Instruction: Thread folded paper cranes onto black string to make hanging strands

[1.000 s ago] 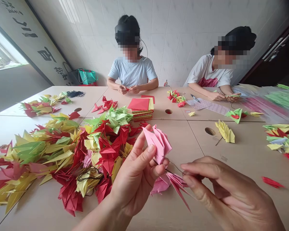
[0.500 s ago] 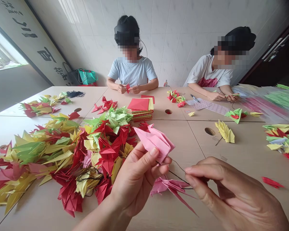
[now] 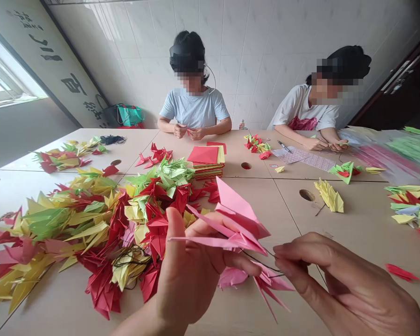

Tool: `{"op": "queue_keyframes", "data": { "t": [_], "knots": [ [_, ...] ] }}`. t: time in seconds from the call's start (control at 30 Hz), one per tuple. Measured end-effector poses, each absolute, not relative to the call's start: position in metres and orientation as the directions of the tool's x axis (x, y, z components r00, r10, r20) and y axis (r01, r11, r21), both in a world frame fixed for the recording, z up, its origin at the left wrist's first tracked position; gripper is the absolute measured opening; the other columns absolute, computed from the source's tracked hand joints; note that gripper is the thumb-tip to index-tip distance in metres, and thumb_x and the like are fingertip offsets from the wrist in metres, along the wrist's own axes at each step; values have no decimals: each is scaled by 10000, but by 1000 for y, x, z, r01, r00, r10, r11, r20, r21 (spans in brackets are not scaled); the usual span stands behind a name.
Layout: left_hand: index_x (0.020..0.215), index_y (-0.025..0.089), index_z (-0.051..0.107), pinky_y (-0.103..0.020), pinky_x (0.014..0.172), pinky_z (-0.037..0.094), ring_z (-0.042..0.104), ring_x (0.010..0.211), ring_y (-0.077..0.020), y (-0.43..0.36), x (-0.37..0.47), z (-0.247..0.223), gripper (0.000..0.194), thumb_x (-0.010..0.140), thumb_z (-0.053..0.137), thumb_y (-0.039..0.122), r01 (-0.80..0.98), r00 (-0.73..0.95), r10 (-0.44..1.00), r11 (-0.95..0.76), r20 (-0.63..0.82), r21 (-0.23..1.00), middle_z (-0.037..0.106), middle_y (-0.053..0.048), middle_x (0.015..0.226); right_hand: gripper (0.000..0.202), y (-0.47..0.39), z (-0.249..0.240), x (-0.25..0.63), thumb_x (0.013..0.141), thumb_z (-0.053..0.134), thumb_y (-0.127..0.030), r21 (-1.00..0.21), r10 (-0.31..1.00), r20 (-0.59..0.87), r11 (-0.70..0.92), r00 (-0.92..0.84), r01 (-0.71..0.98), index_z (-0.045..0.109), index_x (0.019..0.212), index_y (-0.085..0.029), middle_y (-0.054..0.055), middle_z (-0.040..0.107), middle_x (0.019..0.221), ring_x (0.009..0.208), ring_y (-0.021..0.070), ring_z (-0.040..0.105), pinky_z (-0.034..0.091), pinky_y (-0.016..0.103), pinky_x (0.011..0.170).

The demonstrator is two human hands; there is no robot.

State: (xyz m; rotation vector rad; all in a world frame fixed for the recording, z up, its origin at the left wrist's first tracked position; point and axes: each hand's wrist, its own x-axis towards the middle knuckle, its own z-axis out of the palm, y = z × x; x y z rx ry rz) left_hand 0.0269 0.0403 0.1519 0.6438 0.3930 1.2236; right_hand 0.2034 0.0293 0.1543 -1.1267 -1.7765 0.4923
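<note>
A folded pink paper crane [image 3: 240, 212] lies across the fingers of my left hand [image 3: 187, 273]. The thumb of that hand is raised off the paper, while the fingers bear the crane from below and behind. Thumb and fingertips of my right hand [image 3: 350, 275] pinch a dark thread [image 3: 257, 259] just right of the crane; a thin strand also runs from the crane's lower corner to these fingertips. Beneath, more pink folded cranes [image 3: 266, 279] hang or lie by the thread near the tabletop; which of the two I cannot tell.
A large heap of red, yellow and green cranes [image 3: 87, 219] covers the left side. Behind it stands a stack of square paper [image 3: 206, 163]. Across the table [image 3: 266, 214] two people work with folded paper. Yellow cranes [image 3: 329, 196] lie right, beside a table hole [image 3: 307, 195].
My left thumb has lifted off the pink crane, which has turned and opened its points leftward over my fingers. My right hand keeps its pinch, nearly in place. The view has shifted slightly.
</note>
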Motion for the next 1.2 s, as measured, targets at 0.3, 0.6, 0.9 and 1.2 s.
{"op": "queue_keyframes", "data": {
  "t": [0.3,0.6,0.9,1.2],
  "knots": [
    [878,192,713,-221,671,523,664,707,-148,34,28,149,163,735,735,268,-735,263,964,170,44,657,715,-30,816,140,32,149,208,877,560,-214,-742,862,425,507,-278,439,655,952,-284,16,649,842,709,141,641,525,181,569],
    [925,186,723,-130,711,494,654,781,-93,32,27,151,155,775,700,153,-665,357,932,205,65,718,719,-23,881,183,34,146,215,877,553,-177,-763,860,343,490,-378,421,626,1001,-291,14,626,933,809,153,641,539,195,644],
    [900,193,723,-152,717,495,632,785,-100,29,28,145,176,744,719,110,-621,348,937,200,38,758,698,-26,914,101,37,151,205,872,535,-211,-848,893,297,409,-337,338,619,828,-245,12,611,759,661,152,624,526,205,552],
    [846,177,733,-165,685,500,613,719,-100,29,31,155,142,729,720,99,-652,364,931,226,37,724,658,-30,834,155,45,148,216,872,543,-174,-831,849,273,445,-452,335,605,952,-290,-2,626,844,746,157,642,533,221,635]
  ]
}}
